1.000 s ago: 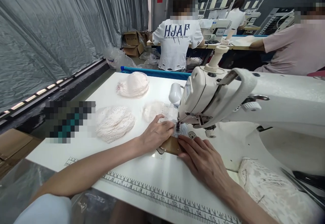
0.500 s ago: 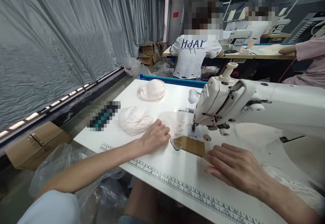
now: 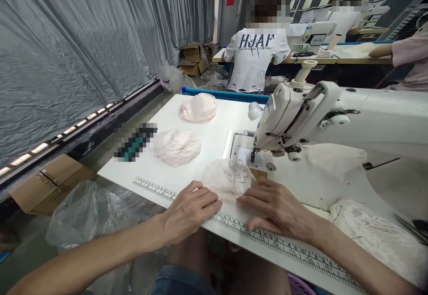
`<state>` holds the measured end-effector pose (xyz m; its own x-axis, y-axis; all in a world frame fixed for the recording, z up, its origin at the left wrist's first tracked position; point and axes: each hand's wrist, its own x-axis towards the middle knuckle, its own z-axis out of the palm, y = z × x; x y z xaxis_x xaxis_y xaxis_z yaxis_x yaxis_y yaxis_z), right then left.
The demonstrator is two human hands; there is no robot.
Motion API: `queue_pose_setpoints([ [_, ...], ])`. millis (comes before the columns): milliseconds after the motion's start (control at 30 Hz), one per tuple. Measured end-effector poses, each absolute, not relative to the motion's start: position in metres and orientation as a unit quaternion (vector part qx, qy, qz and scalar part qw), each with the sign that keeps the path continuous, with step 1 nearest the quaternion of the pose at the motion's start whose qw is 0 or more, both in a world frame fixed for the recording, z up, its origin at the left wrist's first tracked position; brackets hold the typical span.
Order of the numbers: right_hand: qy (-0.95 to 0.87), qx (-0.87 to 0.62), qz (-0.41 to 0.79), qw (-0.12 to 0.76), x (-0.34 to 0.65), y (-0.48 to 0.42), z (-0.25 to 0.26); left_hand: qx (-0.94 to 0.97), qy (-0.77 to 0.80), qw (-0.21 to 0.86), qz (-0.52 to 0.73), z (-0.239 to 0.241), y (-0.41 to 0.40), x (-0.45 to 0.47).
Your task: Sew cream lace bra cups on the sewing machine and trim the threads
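Observation:
A thin white lace piece (image 3: 229, 177) lies on the white table (image 3: 207, 141) in front of the sewing machine (image 3: 334, 121). My left hand (image 3: 190, 210) rests flat at the table's near edge, fingers stretched toward the lace piece's left rim. My right hand (image 3: 277, 208) lies flat over the printed ruler (image 3: 267, 239), fingertips touching the lace piece's right edge. Both hands are open. The needle area (image 3: 253, 156) stands just behind the lace piece.
Two piles of lace pieces (image 3: 177, 147) (image 3: 198, 108) sit further back on the table. More lace fabric (image 3: 371, 232) lies at the right. Cardboard (image 3: 50, 181) and plastic bags (image 3: 87, 215) are on the floor at the left. Other people work at tables behind.
The lace piece has come from under the needle toward the near edge. Both my hands have drawn back with it to the ruler.

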<state>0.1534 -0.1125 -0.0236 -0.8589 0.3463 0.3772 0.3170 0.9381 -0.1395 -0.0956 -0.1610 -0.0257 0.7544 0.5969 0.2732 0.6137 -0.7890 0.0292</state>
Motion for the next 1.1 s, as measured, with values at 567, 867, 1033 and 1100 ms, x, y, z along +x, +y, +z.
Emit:
queue_pose_setpoints([
  [567,-0.917,-0.309,-0.128,0.218,0.163,-0.103,-0.025,-0.967,-0.158,-0.101,-0.17,-0.026,-0.089,-0.071],
  [867,-0.909,-0.367,-0.082,0.178,0.182,-0.09,-0.032,-0.966,-0.158,-0.063,-0.197,-0.028,-0.062,-0.054],
  [1033,-0.87,-0.436,-0.106,0.206,0.184,-0.086,-0.036,-0.919,-0.274,-0.069,-0.274,-0.022,-0.058,-0.043],
  [1100,-0.847,-0.472,-0.126,0.21,0.182,-0.085,-0.041,-0.921,-0.275,-0.094,-0.259,-0.021,-0.057,-0.038],
])
